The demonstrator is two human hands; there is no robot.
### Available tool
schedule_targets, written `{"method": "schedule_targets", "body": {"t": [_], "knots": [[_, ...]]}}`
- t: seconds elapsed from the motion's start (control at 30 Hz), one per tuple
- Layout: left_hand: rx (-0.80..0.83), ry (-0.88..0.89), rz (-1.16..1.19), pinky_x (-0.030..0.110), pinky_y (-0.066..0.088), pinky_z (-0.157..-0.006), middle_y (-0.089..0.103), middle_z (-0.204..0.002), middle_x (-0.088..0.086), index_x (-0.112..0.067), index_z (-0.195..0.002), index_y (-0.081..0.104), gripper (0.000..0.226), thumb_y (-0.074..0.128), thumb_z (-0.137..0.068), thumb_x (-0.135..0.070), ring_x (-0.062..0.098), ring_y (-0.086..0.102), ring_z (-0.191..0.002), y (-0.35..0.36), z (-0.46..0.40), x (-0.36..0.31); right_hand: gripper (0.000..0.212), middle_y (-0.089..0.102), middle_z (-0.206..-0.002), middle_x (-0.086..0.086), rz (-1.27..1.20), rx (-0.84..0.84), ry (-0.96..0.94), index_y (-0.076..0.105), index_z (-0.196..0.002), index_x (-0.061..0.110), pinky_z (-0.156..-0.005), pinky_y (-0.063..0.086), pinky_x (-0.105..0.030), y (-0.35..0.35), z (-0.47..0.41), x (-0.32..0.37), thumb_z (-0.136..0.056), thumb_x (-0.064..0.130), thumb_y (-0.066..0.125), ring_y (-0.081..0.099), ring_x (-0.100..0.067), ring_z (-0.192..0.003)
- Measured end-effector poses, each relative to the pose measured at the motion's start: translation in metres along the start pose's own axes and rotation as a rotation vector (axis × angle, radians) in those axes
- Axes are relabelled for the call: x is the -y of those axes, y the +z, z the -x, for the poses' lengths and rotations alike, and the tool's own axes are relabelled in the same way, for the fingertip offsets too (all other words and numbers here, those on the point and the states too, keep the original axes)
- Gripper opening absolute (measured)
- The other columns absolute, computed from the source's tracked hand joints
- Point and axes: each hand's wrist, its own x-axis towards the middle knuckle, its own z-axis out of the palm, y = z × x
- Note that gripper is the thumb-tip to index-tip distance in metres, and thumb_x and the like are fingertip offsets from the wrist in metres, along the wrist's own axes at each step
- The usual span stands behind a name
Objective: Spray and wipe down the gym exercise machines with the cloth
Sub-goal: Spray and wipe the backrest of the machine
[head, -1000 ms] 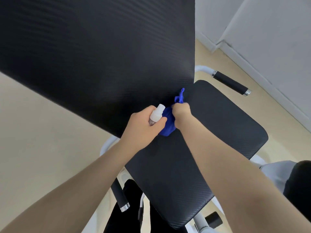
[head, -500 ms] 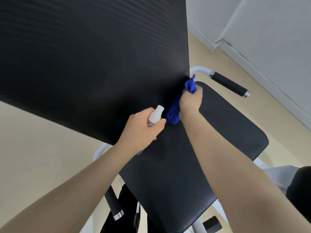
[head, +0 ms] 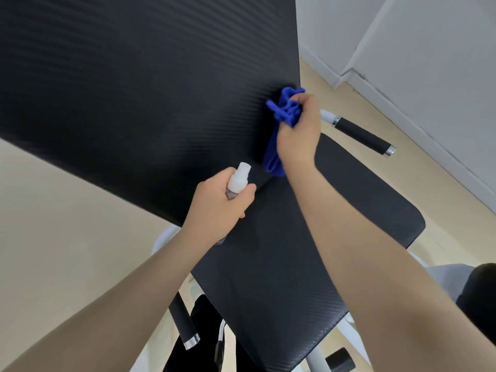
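Observation:
A gym bench fills the view, with a tall black backrest pad [head: 139, 98] and a black seat pad [head: 308, 264] below it. My right hand [head: 299, 130] is closed around a bunched blue cloth [head: 284, 111] and presses it against the lower right edge of the backrest. My left hand [head: 220, 205] grips a small clear spray bottle with a white nozzle [head: 239, 178], held upright just left of the cloth, over the joint between backrest and seat.
A black foam handle with a chrome end [head: 362, 135] sticks out to the right of the seat, and another [head: 185, 326] hangs at the lower left. White frame tubes [head: 316, 358] show below. Beige floor and white walls [head: 429, 63] surround the bench.
My right hand has slid the blue cloth up and to the right along the backrest's lower edge. My left hand with the spray bottle has stayed almost in place.

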Motion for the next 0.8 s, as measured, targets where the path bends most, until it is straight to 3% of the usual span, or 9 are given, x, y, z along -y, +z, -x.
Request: {"method": "schedule_targets", "body": {"t": [0.13,0.23,0.33,0.4,0.47,0.53,0.63,0.7,0.8], "knots": [[-0.026,-0.036,-0.011,0.031,0.044,-0.059,0.057,-0.065,0.017,0.0,-0.079,0.05,0.022,0.057,-0.085,-0.021,0.001,0.05,-0.046,-0.011,0.005,0.008,0.031,0.055,-0.105,-0.007,0.016,-0.069,0.049,0.046,-0.094,0.019,-0.076,0.043,-0.025,0.007,-0.004,0.001,-0.075,-0.006,0.046,0.051,-0.017,-0.088],[-0.026,-0.077,0.003,0.024,0.043,-0.057,0.056,-0.062,0.01,-0.008,-0.075,0.051,0.017,0.058,-0.085,-0.019,0.001,0.051,-0.046,-0.016,0.014,0.016,0.032,0.055,-0.1,-0.011,0.076,0.107,-0.242,0.054,-0.092,0.012,-0.076,0.047,-0.038,0.015,0.034,0.004,-0.066,-0.006,0.047,0.054,-0.027,-0.088],[-0.055,-0.109,0.01,0.022,0.039,-0.047,0.055,-0.061,0.007,-0.013,-0.072,0.049,0.017,0.059,-0.085,-0.018,0.005,0.043,-0.043,-0.021,0.021,0.023,0.031,0.057,-0.1,-0.012,0.29,0.333,-0.481,0.06,-0.09,0.004,-0.071,0.044,-0.037,0.011,0.058,0.005,-0.062,-0.008,0.052,0.051,-0.031,-0.082],[-0.082,-0.125,0.007,0.022,0.037,-0.046,0.056,-0.066,0.013,-0.01,-0.073,0.049,0.016,0.058,-0.085,-0.017,0.01,0.041,-0.048,-0.026,0.025,0.026,0.031,0.057,-0.101,-0.011,0.215,0.219,-0.373,0.06,-0.091,0.005,-0.075,0.043,-0.034,0.008,0.046,0.011,-0.065,-0.005,0.047,0.052,-0.028,-0.085],[-0.089,-0.103,0.001,0.021,0.04,-0.05,0.056,-0.066,0.009,-0.01,-0.074,0.051,0.012,0.055,-0.085,-0.014,0.01,0.046,-0.055,-0.034,0.029,0.029,0.031,0.057,-0.107,-0.01,0.105,0.006,-0.119,0.058,-0.097,0.007,-0.08,0.043,-0.026,0.008,0.023,0.016,-0.071,-0.004,0.047,0.052,-0.02,-0.089],[-0.08,-0.08,0.02,0.023,0.043,-0.051,0.055,-0.061,0.003,-0.011,-0.076,0.054,0.01,0.054,-0.086,-0.01,0.011,0.049,-0.058,-0.043,0.035,0.032,0.03,0.055,-0.112,-0.009,0.078,-0.065,0.019,0.056,-0.102,0.007,-0.077,0.038,-0.014,0.011,0.012,0.017,-0.074,-0.004,0.052,0.049,-0.013,-0.089],[-0.131,-0.044,0.014,0.02,0.04,-0.053,0.055,-0.061,0.008,-0.007,-0.071,0.053,0.013,0.057,-0.084,-0.009,0.011,0.047,-0.057,-0.057,0.041,0.04,0.026,0.053,-0.103,-0.005,0.12,0.009,-0.153,0.059,-0.096,0.004,-0.073,0.036,-0.008,0.019,0.043,0.014,-0.071,-0.004,0.059,0.046,-0.008,-0.084],[-0.209,-0.046,-0.011,0.017,0.038,-0.055,0.056,-0.062,0.011,-0.007,-0.068,0.053,0.017,0.061,-0.083,-0.011,0.011,0.046,-0.056,-0.061,0.045,0.048,0.024,0.051,-0.098,-0.004,0.14,0.149,-0.282,0.061,-0.089,0.004,-0.072,0.039,-0.014,0.025,0.075,0.009,-0.067,-0.006,0.061,0.049,-0.014,-0.082],[-0.264,-0.077,-0.073,0.016,0.034,-0.053,0.054,-0.065,0.017,0.0,-0.068,0.051,0.024,0.063,-0.084,-0.013,0.009,0.043,-0.055,-0.061,0.05,0.058,0.026,0.05,-0.094,-0.001,0.099,0.27,-0.265,0.061,-0.086,0.005,-0.073,0.036,-0.007,0.024,0.083,0.008,-0.066,-0.011,0.055,0.048,-0.007,-0.08]]}}
